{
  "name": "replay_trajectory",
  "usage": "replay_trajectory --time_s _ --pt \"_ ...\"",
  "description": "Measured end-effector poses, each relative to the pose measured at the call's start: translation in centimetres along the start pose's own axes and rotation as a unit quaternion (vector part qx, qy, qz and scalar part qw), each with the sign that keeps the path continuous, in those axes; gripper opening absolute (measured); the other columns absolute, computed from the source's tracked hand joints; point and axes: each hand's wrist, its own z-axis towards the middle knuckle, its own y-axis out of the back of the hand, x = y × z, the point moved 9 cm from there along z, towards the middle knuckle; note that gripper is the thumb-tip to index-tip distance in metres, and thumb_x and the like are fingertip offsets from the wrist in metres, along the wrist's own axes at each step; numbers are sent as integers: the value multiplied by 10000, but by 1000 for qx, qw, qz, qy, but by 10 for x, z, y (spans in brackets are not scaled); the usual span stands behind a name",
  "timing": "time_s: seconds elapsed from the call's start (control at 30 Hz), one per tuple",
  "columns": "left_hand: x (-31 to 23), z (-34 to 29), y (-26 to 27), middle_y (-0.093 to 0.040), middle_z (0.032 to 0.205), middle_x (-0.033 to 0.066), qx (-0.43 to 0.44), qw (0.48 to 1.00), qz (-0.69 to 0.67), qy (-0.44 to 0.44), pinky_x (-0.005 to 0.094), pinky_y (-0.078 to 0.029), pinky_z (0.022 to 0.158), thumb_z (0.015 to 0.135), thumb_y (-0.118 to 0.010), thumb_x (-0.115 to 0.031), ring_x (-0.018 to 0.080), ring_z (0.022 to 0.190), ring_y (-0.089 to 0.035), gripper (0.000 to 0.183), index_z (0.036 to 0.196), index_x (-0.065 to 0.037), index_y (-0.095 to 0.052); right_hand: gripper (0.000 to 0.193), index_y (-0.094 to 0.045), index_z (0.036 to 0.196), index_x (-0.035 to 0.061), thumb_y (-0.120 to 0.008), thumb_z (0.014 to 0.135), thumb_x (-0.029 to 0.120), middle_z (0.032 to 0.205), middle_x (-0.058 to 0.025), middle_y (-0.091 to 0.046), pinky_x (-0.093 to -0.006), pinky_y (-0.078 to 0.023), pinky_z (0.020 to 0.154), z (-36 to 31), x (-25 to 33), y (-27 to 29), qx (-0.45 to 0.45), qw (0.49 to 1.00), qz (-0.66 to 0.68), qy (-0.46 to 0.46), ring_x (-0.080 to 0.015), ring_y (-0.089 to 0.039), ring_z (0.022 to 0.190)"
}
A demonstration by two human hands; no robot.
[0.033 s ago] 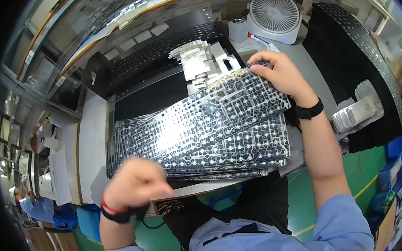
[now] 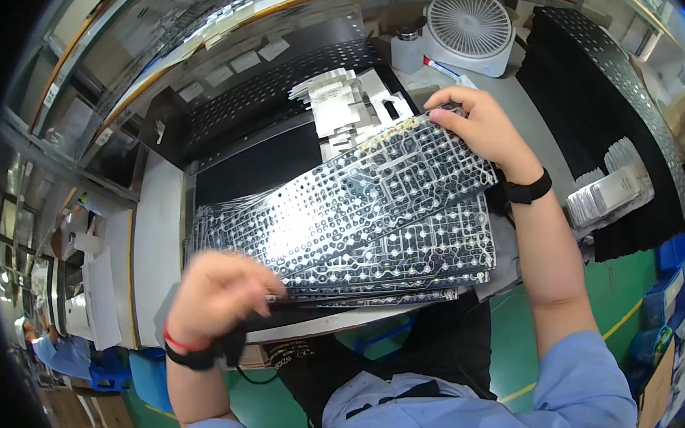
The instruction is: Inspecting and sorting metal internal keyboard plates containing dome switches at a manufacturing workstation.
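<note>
My right hand (image 2: 483, 127) grips the far right corner of a keyboard membrane sheet (image 2: 356, 184), thumb on top. This sheet is dark and translucent, with rows of round dots and pale traces. Tilted, its right end is raised over a stack of similar sheets (image 2: 435, 242) at the bench's near edge. Glare whitens part of the top sheet. Over the stack's near left corner, my left hand (image 2: 223, 290) is blurred by motion, its fingers partly curled. Whether it touches or holds anything is unclear.
Behind the stack lie white strips and cards (image 2: 333, 109) in a black perforated metal tray (image 2: 265, 78). A white fan (image 2: 469, 28), a small bottle (image 2: 407, 49) and a marker (image 2: 442, 67) stand or lie at the back. White pieces (image 2: 611, 190) rest on black cloth at right.
My left hand has moved slightly up and to the left, and its fingers have turned. My right hand and the sheet have stayed nearly still.
</note>
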Motion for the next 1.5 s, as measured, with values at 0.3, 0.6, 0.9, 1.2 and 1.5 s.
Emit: replay_trajectory --time_s 0.3,0.6,0.9,1.2,1.5 --pt "95 44 192 -641 1142 62 -219 955 -202 -19 246 -480 811 1008 -514 -329 122 959 -610 348 1188 -37 -574 84 -650 962 18 -644 919 90 846 51 -597 -176 -391 632 7 -15 15 -105 992 56 27 -14 -488 723" --pt "144 60 179 -704 893 29 -170 974 -124 86 183 -460 662 896 -658 -67 59 724 -607 297 1179 -15 -584 105 -624 1032 12 -605 956 82 914 19 -610 -188 -430 723 7 -28 4 -107 989 102 -25 -28 -530 805" --pt "149 57 177 -695 991 47 -159 966 -202 42 193 -483 720 918 -646 -98 65 803 -621 343 1235 -7 -551 95 -578 972 26 -597 972 120 900 36 -569 -191 -402 759 10 -34 4 -110 993 39 -6 -39 -492 814" --pt "158 53 180 -630 786 -39 -182 969 -156 53 165 -390 560 937 -651 -179 23 600 -484 128 967 -54 -660 134 -599 970 21 -611 969 154 862 45 -564 -188 -395 725 11 -39 7 -130 990 40 -23 -32 -479 781" --pt "158 53 179 -629 743 -43 -218 959 -168 71 168 -402 539 974 -603 -253 24 585 -513 208 898 -68 -659 160 -598 985 23 -593 982 183 881 32 -588 -193 -404 731 10 -46 6 -120 991 42 -51 -37 -500 799"
